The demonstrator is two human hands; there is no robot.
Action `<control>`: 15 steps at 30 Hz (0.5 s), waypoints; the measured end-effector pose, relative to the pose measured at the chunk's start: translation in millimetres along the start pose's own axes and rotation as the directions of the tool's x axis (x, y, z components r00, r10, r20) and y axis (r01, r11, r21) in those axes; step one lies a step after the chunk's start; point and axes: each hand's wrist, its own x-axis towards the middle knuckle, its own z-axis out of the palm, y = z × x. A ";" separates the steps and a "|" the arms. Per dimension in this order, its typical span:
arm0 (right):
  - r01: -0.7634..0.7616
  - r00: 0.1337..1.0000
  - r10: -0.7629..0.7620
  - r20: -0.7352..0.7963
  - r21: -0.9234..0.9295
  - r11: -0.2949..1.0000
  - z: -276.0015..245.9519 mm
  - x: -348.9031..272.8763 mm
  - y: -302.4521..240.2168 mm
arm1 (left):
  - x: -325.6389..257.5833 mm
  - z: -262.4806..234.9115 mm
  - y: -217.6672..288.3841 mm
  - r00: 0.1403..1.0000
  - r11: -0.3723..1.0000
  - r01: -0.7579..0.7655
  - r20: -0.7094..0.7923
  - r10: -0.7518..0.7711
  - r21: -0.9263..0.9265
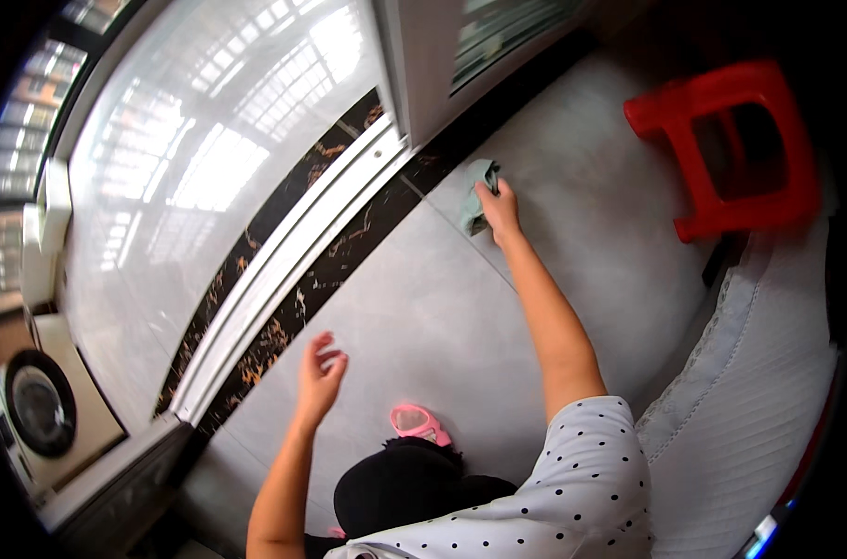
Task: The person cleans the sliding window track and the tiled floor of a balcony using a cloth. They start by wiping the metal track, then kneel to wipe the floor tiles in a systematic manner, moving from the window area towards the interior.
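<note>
The right hand (pixel 501 207) grasps a crumpled grey-green cloth (pixel 480 175), which seems to lie against the grey floor tiles (pixel 395 317), near the black marbled threshold strip (pixel 341 247); the left hand (pixel 321 380) holds nothing, its fingers loosely curled in the air above the tiles.

The right arm is stretched far out and the left gives no support, so balance could go if the body leaned further; the pink slipper (pixel 421 425) could skid on such smooth tile, more so if damp (whether it is wet, I cannot tell); the bunched cloth could leave patches untouched, since little of it spreads flat; a loose fold could snag on the ridged white door track (pixel 286 268) if it strayed that way; the red plastic stool (pixel 800 163) might be knocked by a wide sweep of the right arm.

The cloth looks soft and limp, with irregular folds; the tiles are satiny, with thin straight joints; the strip is dark stone with rusty veining; the stool is glossy, round-cornered and open-framed; beside it hangs a white quilted bedcover (pixel 768 363), stitched in ribs and edged with a lacy trim.
</note>
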 end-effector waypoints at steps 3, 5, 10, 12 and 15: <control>0.030 0.975 -0.037 -0.218 -0.036 0.999 -7.4 22.7 -18.4 | 57.6 -32.8 96.1 0.870 0.850 -0.450 -0.080 0.486 0.272; 0.043 0.948 -0.058 -0.312 -0.054 0.998 -27.2 34.3 -22.2 | 95.3 -24.7 197.9 0.835 0.833 -0.508 -0.112 0.539 0.218; 0.249 0.876 -0.362 -0.320 -0.341 0.906 -56.3 88.6 -56.0 | 149.8 37.8 289.3 0.496 0.331 -0.763 0.175 0.850 0.555; 0.291 0.828 -0.463 -0.317 -0.463 0.837 -60.5 106.9 -52.7 | 139.7 104.4 240.1 0.648 0.454 -0.741 0.351 0.676 0.494; 0.410 0.676 -0.683 -0.277 -0.628 0.661 -51.6 135.0 -49.0 | 137.5 162.4 156.6 0.569 0.244 -0.822 0.757 0.320 0.515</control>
